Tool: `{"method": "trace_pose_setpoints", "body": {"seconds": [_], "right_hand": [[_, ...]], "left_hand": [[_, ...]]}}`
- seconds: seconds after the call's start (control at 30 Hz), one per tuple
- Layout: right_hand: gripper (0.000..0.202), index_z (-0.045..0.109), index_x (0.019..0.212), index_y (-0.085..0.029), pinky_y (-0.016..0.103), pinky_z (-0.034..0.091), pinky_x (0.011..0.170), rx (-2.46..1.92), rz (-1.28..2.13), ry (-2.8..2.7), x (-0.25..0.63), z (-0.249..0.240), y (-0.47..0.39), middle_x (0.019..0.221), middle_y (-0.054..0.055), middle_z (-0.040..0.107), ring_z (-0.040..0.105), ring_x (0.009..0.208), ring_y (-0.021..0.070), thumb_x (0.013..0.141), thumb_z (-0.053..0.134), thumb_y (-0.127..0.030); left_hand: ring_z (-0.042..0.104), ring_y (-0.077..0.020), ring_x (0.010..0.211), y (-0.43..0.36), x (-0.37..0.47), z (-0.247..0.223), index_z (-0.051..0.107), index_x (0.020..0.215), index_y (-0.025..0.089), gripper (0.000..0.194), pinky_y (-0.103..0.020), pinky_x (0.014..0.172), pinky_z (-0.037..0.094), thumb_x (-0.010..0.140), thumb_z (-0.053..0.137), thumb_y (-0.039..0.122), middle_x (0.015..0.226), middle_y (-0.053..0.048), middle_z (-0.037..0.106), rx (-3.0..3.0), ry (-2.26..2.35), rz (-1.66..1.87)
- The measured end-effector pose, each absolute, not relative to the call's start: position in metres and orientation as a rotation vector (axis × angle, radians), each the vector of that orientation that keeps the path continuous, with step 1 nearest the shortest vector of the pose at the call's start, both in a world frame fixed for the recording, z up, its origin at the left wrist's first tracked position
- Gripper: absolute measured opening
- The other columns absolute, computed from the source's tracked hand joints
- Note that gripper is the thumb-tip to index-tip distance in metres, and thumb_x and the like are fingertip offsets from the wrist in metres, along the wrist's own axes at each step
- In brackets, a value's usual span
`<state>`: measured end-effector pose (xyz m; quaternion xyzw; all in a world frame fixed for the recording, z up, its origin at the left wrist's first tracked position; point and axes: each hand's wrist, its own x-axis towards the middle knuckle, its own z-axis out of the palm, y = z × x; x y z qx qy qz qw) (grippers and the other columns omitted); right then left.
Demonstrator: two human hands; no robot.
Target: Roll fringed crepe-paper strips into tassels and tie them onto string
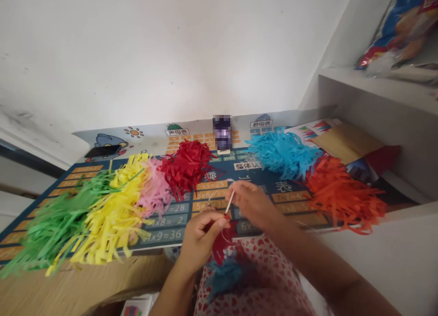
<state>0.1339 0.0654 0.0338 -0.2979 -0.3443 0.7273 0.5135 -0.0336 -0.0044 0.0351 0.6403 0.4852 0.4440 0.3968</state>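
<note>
My left hand (200, 236) is closed, thumb and fingers pinching the top of a dark red paper-strip tassel (219, 250). From that pinch a white string (230, 202) runs up to my right hand (251, 202), whose fingers are closed on it. A thin loop of the string curls below the left thumb. Under the red strips, blurred blue paper strips (226, 272) hang over my lap, on heart-patterned cloth (273, 270). How the string is fastened to the tassel is hidden by my fingers.
Green (65, 215), yellow (116, 211), pink (155, 186) and red (188, 165) paper fringe bunches lie leftward on the printed mat (167, 234). Blue (284, 152) and orange (342, 193) bunches lie rightward. A phone (222, 132) leans at the wall. A brown envelope (351, 140) sits beneath the shelf (383, 90).
</note>
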Motion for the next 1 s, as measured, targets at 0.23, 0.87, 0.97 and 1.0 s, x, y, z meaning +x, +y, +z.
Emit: {"method": "trace_pose_setpoints", "body": {"seconds": [0.23, 0.87, 0.97, 1.0], "right_hand": [[0.023, 0.066, 0.077, -0.017, 0.021, 0.055, 0.064, -0.615, 1.878, -0.46, 0.169, 0.047, 0.088, 0.064, -0.005, 0.064, 0.058, 0.053, 0.0053, 0.068, 0.084, -0.028], [0.027, 0.067, 0.067, -0.017, 0.02, 0.031, 0.049, -1.225, 0.86, -1.749, 0.142, 0.01, 0.016, 0.05, -0.003, 0.054, 0.045, 0.047, 0.008, 0.086, 0.055, -0.031], [0.027, 0.068, 0.067, -0.018, 0.02, 0.03, 0.049, -1.238, 0.82, -1.777, 0.138, 0.008, 0.017, 0.05, -0.003, 0.056, 0.046, 0.046, 0.0078, 0.087, 0.055, -0.03], [0.027, 0.068, 0.068, -0.018, 0.02, 0.03, 0.049, -1.234, 0.814, -1.787, 0.137, 0.007, 0.017, 0.05, -0.003, 0.057, 0.047, 0.046, 0.0079, 0.087, 0.055, -0.03]], "left_hand": [[0.062, -0.018, 0.073, -0.023, -0.042, 0.012, 0.071, 0.07, 0.018, 0.029, -0.028, 0.074, 0.044, 0.09, 0.057, 0.033, 0.07, -0.004, 0.07, 1.666, 1.198, 0.905], [0.063, -0.0107, 0.061, -0.004, -0.027, -0.003, 0.064, 0.074, 0.017, 0.034, -0.02, 0.062, 0.05, 0.057, 0.089, 0.031, 0.067, 0.0, 0.071, 0.486, 1.015, 1.433], [0.063, -0.0105, 0.061, -0.005, -0.024, -0.003, 0.063, 0.074, 0.016, 0.031, -0.021, 0.062, 0.051, 0.06, 0.088, 0.03, 0.068, 0.0, 0.07, 0.51, 0.991, 1.402], [0.063, -0.0106, 0.061, -0.005, -0.024, -0.004, 0.064, 0.074, 0.016, 0.03, -0.021, 0.062, 0.051, 0.061, 0.087, 0.03, 0.069, 0.0, 0.07, 0.52, 0.989, 1.397]]}}
